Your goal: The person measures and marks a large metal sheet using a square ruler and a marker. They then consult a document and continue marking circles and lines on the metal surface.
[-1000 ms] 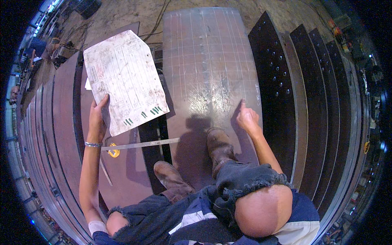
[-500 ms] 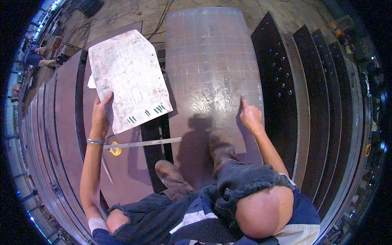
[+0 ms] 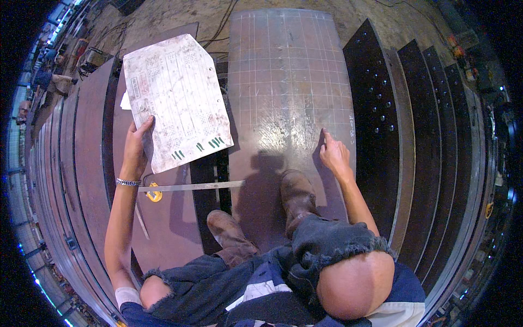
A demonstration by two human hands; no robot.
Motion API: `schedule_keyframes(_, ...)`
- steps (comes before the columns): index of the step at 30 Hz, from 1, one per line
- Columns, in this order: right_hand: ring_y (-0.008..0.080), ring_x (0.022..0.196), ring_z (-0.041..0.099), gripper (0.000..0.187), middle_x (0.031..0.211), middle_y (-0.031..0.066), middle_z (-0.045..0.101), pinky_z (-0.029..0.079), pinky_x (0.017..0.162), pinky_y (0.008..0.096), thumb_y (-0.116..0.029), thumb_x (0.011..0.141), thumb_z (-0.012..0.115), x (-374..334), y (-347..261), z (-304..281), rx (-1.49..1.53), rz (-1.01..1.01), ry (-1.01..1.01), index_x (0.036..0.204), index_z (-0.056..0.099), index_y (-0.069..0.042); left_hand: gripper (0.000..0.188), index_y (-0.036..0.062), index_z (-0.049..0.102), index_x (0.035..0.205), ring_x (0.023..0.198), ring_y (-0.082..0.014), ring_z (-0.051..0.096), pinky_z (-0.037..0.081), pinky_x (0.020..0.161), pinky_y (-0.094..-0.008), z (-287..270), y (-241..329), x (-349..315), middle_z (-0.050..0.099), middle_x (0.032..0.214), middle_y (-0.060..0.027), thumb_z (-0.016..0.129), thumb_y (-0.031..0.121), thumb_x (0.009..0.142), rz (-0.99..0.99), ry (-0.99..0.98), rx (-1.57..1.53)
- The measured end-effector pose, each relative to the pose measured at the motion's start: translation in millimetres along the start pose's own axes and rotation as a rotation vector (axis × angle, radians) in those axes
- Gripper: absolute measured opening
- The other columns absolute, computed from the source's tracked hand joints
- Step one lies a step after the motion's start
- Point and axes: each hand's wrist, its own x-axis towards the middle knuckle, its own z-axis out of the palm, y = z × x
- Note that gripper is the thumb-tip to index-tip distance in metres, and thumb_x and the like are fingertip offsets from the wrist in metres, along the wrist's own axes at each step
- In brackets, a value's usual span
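And here the left hand (image 3: 139,144) has the paper sheet (image 3: 177,98) by its lower left edge: thumb flat on the face, the other fingers tucked out of sight behind, clamped on the paper. It's a stiff-looking white sheet, smudged brown all over, printed with fine lines, its top right corner slanting away, 3 clusters of short green strokes along the bottom. It hangs at a tilt, up to the left of the middle steel plate (image 3: 253,111).

Over to the right hand (image 3: 335,155)! Index finger stretched out towards the plate's right side, the others curled in; whether the tip touches the metal, or anything sits in the curl, I cannot tell. What a surface, too: long, flat, grey-brown, scribed with a pale grid at the far end, a rippled glare shining in the middle.

Down the left, a flat metal strip (image 3: 196,187) spans the dark gap between 2 plates, and close by it a rounded yellow tape measure (image 3: 155,193) lies on the reddish-brown left plate (image 3: 171,218). A chain-link bracelet (image 3: 128,182) rings the left wrist. 1 scuffed leather boot (image 3: 298,193) stands on the middle plate, and out right there's a dark plate (image 3: 370,76) dotted with round holes.
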Motion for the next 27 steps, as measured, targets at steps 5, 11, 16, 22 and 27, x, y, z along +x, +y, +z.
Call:
schedule_keyframes(5,0.0448,0.085,0.068,0.065,0.090,0.0254,0.070,0.053,0.077,0.0555,-0.018,0.085,0.058,2.2,1.4,0.6,-0.026,0.094,0.004,0.149,0.041,-0.016,0.049,-0.0060,0.047,0.134,0.112,-0.0225,0.063,0.049,0.096,-0.0329,-3.5,-3.0,4.1,0.061,0.129,-0.0168,0.064,0.015,0.094,-0.020,0.018,0.019)
schedule_keyframes(11,0.0458,0.086,0.067,0.071,0.090,0.0275,0.069,0.053,0.080,0.0538,-0.017,0.084,0.058,-1.3,13.7,-6.8,-0.024,0.086,-0.027,0.151,0.036,-0.015,0.050,-0.0058,0.046,0.135,0.113,-0.0228,0.062,0.049,0.096,-0.0334,-8.7,-5.7,5.4,0.060,0.129,-0.0168,0.064,0.015,0.094,0.016,-0.013,-0.008)
schedule_keyframes(16,0.0451,0.085,0.068,0.068,0.091,0.0279,0.069,0.053,0.077,0.0550,-0.021,0.085,0.059,-0.3,20.9,4.9,-0.043,0.183,0.042,0.150,0.040,-0.015,0.049,-0.0052,0.047,0.135,0.111,-0.0228,0.063,0.050,0.095,-0.0335,-1.3,-1.8,2.3,0.061,0.128,-0.0161,0.063,0.016,0.094,0.006,0.006,0.033)
schedule_keyframes(22,0.0448,0.086,0.068,0.068,0.088,0.0262,0.070,0.053,0.077,0.0549,-0.018,0.084,0.059,-1.2,8.3,6.8,0.010,0.141,0.027,0.149,0.040,-0.011,0.050,-0.0039,0.046,0.136,0.111,-0.0224,0.063,0.050,0.095,-0.0334,-7.9,-3.6,3.4,0.060,0.129,-0.0158,0.063,0.017,0.094,0.021,-0.011,0.011)
schedule_keyframes(27,0.0448,0.083,0.068,0.072,0.087,0.0264,0.069,0.053,0.075,0.0555,-0.018,0.083,0.061,-10.1,2.4,5.9,-0.047,0.090,0.006,0.150,0.038,-0.013,0.050,-0.0043,0.046,0.136,0.113,-0.0228,0.063,0.050,0.096,-0.0334,-2.8,-1.2,1.9,0.060,0.130,-0.0160,0.063,0.017,0.094,-0.010,0.031,0.033)
